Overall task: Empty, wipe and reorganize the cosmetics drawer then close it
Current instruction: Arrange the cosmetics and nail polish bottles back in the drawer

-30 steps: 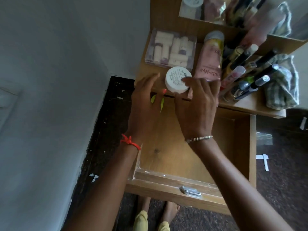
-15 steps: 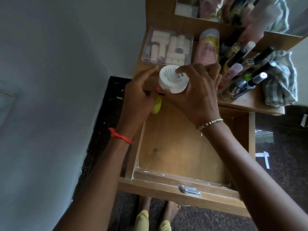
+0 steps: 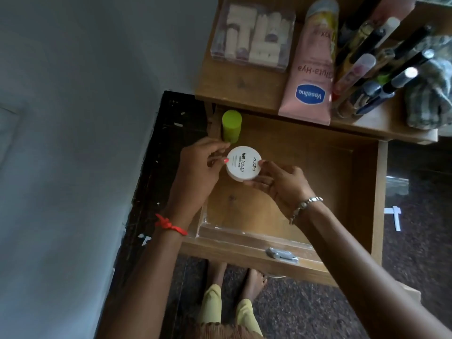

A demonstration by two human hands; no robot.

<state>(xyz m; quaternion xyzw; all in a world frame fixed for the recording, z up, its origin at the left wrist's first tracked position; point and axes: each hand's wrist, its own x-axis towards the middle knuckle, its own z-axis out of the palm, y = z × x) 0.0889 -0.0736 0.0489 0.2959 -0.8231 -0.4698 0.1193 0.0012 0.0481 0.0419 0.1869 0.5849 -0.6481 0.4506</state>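
A round white jar (image 3: 243, 163) labelled nail polish hovers over the left back part of the open wooden drawer (image 3: 318, 182). My left hand (image 3: 199, 165) pinches its left edge and my right hand (image 3: 281, 183) grips its right side from below. A small lime-green container (image 3: 231, 127) stands upright in the drawer's back left corner. The rest of the drawer floor is bare wood.
On the tabletop (image 3: 242, 86) behind the drawer lie a clear box of cream tubes (image 3: 252, 35), a pink Vaseline tube (image 3: 311, 67), several pens and cosmetic sticks (image 3: 374, 67) and a checked cloth (image 3: 433, 91). A grey wall runs along the left. My feet (image 3: 241, 280) stand below the drawer front.
Both hands have brought the white jar from the tabletop edge down over the drawer. The green container, earlier half hidden by my hands, now stands in plain view.
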